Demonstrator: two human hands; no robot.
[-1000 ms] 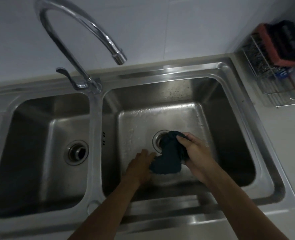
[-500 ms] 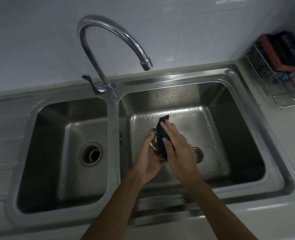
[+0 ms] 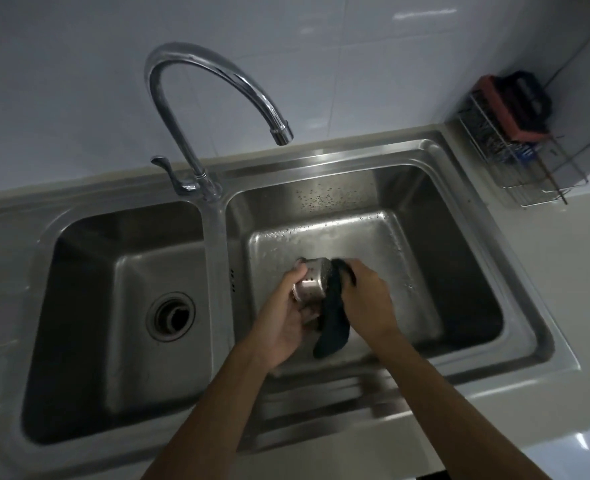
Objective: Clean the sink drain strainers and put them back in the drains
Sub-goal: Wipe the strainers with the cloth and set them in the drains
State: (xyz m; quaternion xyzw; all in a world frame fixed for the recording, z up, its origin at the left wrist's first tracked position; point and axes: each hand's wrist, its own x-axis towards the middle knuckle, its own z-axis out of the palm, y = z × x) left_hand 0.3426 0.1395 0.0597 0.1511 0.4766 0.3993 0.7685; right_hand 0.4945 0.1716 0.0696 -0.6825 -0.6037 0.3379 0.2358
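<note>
Over the right basin [image 3: 442,244] of a steel double sink, my left hand [image 3: 283,320] grips a perforated metal drain strainer [image 3: 312,284] lying on its side. My right hand [image 3: 368,299] holds a dark cloth [image 3: 333,327] pressed against the strainer's right side, with the cloth's tail hanging down. My hands hide the right basin's drain. The left basin [image 3: 79,306] shows its round drain [image 3: 171,317], dark inside.
A curved chrome tap [image 3: 217,84] with a lever handle [image 3: 169,171] arches over the divider, spout above the right basin. A wire rack [image 3: 515,161] with a red-and-black brush stands on the counter at the back right. White tiles line the wall.
Both hands have lifted from the right drain. The strainer has come up in my left hand and turned on its side, and the cloth now wraps its right side.
</note>
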